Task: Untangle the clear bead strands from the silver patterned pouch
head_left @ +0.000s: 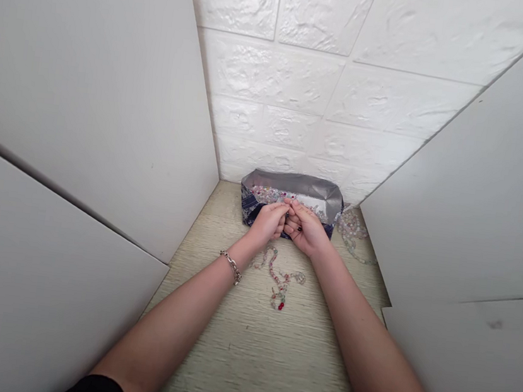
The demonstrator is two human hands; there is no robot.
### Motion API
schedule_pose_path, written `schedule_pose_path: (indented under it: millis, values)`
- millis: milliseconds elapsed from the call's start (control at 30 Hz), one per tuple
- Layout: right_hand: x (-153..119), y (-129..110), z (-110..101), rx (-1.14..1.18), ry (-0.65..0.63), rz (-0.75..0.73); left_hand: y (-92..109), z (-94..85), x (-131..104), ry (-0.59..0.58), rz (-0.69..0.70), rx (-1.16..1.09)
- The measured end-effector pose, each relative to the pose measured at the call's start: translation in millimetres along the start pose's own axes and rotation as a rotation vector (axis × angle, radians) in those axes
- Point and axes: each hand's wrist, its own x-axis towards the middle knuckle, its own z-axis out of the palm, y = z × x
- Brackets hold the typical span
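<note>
My left hand [268,222] and my right hand [307,228] meet at the front rim of a silver-lined, dark blue patterned container [287,181]. Both have their fingers curled, thumbs and fingertips pinched close together. Whatever is between the fingertips is too small to make out. Behind them, loose pink, clear and red beads [266,193] lie in the container. A string of beads [273,271] winds over the table just below my hands, its upper end lost beneath them. Red beads mark its near end.
To the right of the container lies a pile of pale beaded strands [353,227]. White panels stand close on the left [89,86] and right [473,184]. A white brick-patterned wall [295,79] rises behind the wooden surface [242,352].
</note>
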Motion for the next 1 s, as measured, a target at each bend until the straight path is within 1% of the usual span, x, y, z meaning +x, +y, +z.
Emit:
schedule_pose_path:
  millis: [167,333,400,467,700,833,1000]
  values:
    - [2.4,0.2,-0.9,0.089,0.019,0.040,0.8,0.2,-0.6,0.003,-0.006,0.012]
    - [3.9,-0.5,3.6,0.216,0.155,0.033,1.9,1.9,-1.6,-0.013,-0.003,0.020]
    - [4.5,-0.1,4.8,0.249,0.190,0.019,3.0,3.0,-2.4,-0.011,-0.010,0.025]
    - [5.2,0.5,4.7,0.277,0.195,0.004,3.9,4.0,-3.2,-0.009,-0.020,0.034]
    - [5.8,-0.1,3.6,0.354,0.144,-0.002,1.7,3.0,-1.8,-0.002,-0.018,0.077]
    - [6.4,-1.7,6.3,0.367,0.181,-0.005,-0.2,1.3,0.1,-0.014,-0.017,0.075]
    - [8.8,-4.5,8.4,0.400,0.235,0.026,-0.6,1.3,0.7,-0.003,-0.021,0.060]
